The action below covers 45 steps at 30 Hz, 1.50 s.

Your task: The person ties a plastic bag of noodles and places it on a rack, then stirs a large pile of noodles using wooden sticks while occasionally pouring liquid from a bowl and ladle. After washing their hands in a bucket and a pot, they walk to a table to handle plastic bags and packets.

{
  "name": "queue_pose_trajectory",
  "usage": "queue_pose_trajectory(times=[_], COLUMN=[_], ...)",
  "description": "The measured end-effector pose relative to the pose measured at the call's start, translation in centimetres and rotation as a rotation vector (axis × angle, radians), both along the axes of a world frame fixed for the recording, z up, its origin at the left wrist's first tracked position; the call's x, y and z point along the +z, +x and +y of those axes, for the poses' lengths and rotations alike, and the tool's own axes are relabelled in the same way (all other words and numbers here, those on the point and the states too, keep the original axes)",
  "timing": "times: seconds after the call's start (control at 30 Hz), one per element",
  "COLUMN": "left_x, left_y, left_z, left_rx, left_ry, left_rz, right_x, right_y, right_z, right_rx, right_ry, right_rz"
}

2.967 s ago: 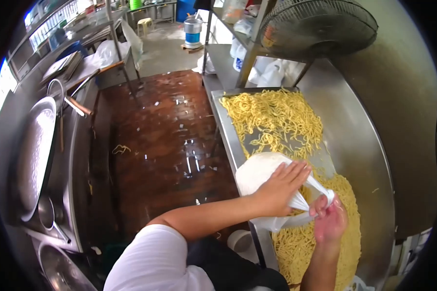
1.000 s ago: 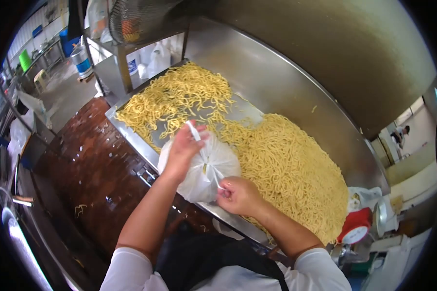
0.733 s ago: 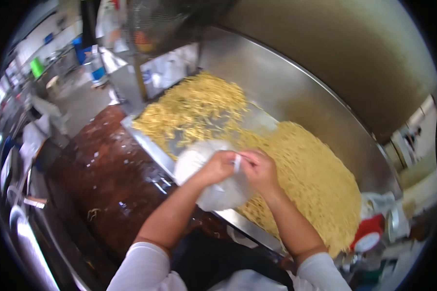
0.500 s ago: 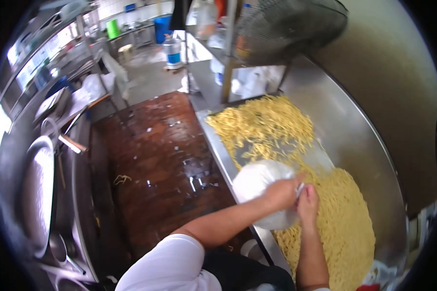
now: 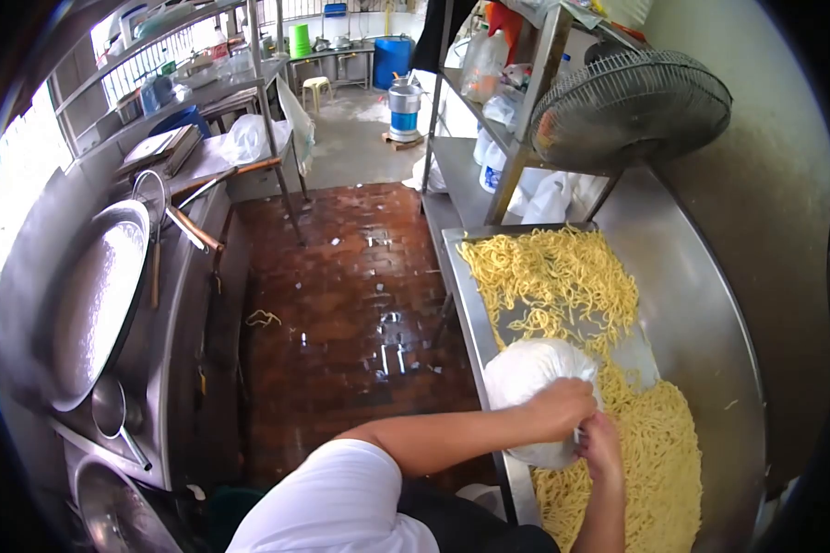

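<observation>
A full white plastic bag (image 5: 530, 369) rests at the near edge of a metal tray table (image 5: 475, 313), its gathered neck turned toward the right. My left hand (image 5: 563, 410) reaches across from the left, its fingers closed at the bag's neck. Just below it, my right hand (image 5: 602, 447) pinches the same twisted neck; the fingertips partly hide each other. Yellow noodles (image 5: 636, 461) are spread beneath and beside my hands, and a second heap of noodles (image 5: 553, 276) lies farther back on the metal.
A caged fan (image 5: 632, 111) juts out over the tray table beside a metal shelf (image 5: 475, 180). At left, a large wok (image 5: 101, 304) and a ladle (image 5: 109, 410) sit along the stove counter. The brown tiled floor (image 5: 341, 295) looks wet, with a few dropped noodles (image 5: 263, 318).
The head view has shifted, so the scene sits farther right and lower. Both hands have stayed at the bag's neck, with the fingers turned somewhat differently.
</observation>
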<state>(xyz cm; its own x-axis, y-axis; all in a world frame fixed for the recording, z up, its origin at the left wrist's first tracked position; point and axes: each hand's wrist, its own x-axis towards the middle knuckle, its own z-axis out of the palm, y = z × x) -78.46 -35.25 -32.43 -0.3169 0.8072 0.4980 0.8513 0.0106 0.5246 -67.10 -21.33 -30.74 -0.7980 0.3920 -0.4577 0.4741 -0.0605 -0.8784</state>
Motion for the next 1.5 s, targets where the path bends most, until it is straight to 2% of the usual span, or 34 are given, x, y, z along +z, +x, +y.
queue_pose_trajectory(times=[0.03,0.1,0.13,0.17,0.23,0.27,0.33,0.37,0.43,0.47,0.53,0.57,0.63,0.67,0.73,0.77,0.8,0.87,0.9,0.93,1.0,1.07,1.1,1.17,1.2,1.23,1.3,1.37,1.4,1.43,1.47,1.5], left_x=[-0.3,0.6,1.3,1.6,2.1,1.8,0.9,0.6,0.0,-0.1,0.0,-0.9,-2.5,-3.0,-3.7,-4.8,-4.0,-3.5,-5.0,-4.4,-3.3,-3.0,-3.3,-3.0,-2.7,-2.5,-2.6,-2.4,-2.4,-1.5,-1.1,-1.2], left_y=[-1.3,-5.2,-5.6,-5.5,-5.3,-5.4,-5.2,-4.4,-2.6,-2.1,-1.5,-1.5,-1.9,-2.2,-2.7,-3.2,-3.3,-3.0,-3.3,-3.5,-2.9,-2.3,-2.0,-1.8,-1.8,-1.9,-2.1,-1.6,-1.2,-0.7,-0.3,-0.2], left_z=[-0.4,-3.4,-5.5,-6.0,-6.3,-5.7,-3.1,-1.5,1.3,1.6,2.4,3.1,3.5,3.8,3.9,4.2,3.8,3.5,4.2,3.5,2.8,2.8,2.8,2.8,2.6,2.5,2.5,2.4,2.3,1.9,1.6,1.4], left_rx=[0.131,0.322,0.307,0.312,0.247,0.244,-0.074,-0.077,-0.078,-0.092,0.119,0.102,0.135,0.124,0.119,0.003,-0.017,-0.045,-0.095,-0.057,0.006,0.022,-0.015,-0.058,-0.045,-0.030,-0.045,0.000,0.002,0.113,0.220,0.219], left_ry=[-0.004,0.049,0.049,0.051,-0.238,-0.236,-0.111,-0.108,0.313,0.309,0.145,0.147,0.236,0.203,0.196,0.271,0.232,0.221,0.275,0.203,0.142,0.125,0.147,0.160,0.081,0.006,0.011,0.193,0.195,0.157,0.119,0.121], left_rz=[0.059,0.152,0.222,0.221,0.222,0.222,-0.866,-0.875,-0.923,-0.925,-0.564,-0.564,-0.455,-0.548,-0.647,-0.808,-0.882,-0.978,-1.005,-0.848,-0.798,-0.759,-0.715,-0.661,-0.595,-0.529,-0.524,-0.725,-0.729,-0.588,-0.446,-0.449], right_x=[-2.2,-7.6,-5.9,-5.5,-5.2,-3.9,-0.1,1.7,5.0,5.6,5.8,5.1,3.4,3.3,2.4,2.0,1.7,1.3,1.1,1.0,1.8,3.6,4.3,5.3,5.3,4.9,4.0,2.4,1.7,1.6,1.6,1.5], right_y=[0.2,1.0,0.7,0.4,0.4,0.6,1.8,1.8,0.8,0.0,-1.5,-1.8,-2.1,-1.8,-1.0,-0.4,0.3,1.7,2.4,2.6,2.7,2.3,1.8,0.7,0.2,0.0,-0.5,-1.2,-1.4,-1.7,-1.9,-2.1], right_z=[1.7,5.6,4.7,4.4,3.8,3.0,1.1,-0.2,-2.0,-1.9,-1.2,-0.7,0.0,-0.2,-0.8,-0.8,-0.4,0.7,1.1,1.4,1.4,0.3,-0.5,-1.8,-1.7,-1.7,-1.4,-1.2,-1.1,-1.3,-1.4,-1.4], right_rx=[0.001,-0.139,-0.221,-0.217,-0.038,-0.041,0.064,0.065,0.262,0.250,0.206,0.195,0.181,0.225,0.150,0.090,0.061,0.327,0.294,0.354,0.396,0.397,0.381,0.198,0.158,0.146,0.118,0.150,0.181,0.186,0.131,0.075], right_ry=[0.003,0.423,0.280,0.282,0.381,0.383,0.338,0.341,0.878,0.884,1.191,1.203,0.970,1.074,1.072,1.064,1.085,1.198,1.206,1.271,1.340,1.269,1.272,1.277,1.276,1.277,1.057,1.064,1.069,1.070,1.069,1.067], right_rz=[-0.001,0.165,0.090,0.090,0.220,0.219,0.158,0.149,0.615,0.608,0.810,0.801,0.636,0.650,0.575,0.518,0.480,0.161,0.116,0.089,0.046,0.390,0.385,0.591,0.610,0.613,0.518,0.513,0.507,0.504,0.386,0.267])
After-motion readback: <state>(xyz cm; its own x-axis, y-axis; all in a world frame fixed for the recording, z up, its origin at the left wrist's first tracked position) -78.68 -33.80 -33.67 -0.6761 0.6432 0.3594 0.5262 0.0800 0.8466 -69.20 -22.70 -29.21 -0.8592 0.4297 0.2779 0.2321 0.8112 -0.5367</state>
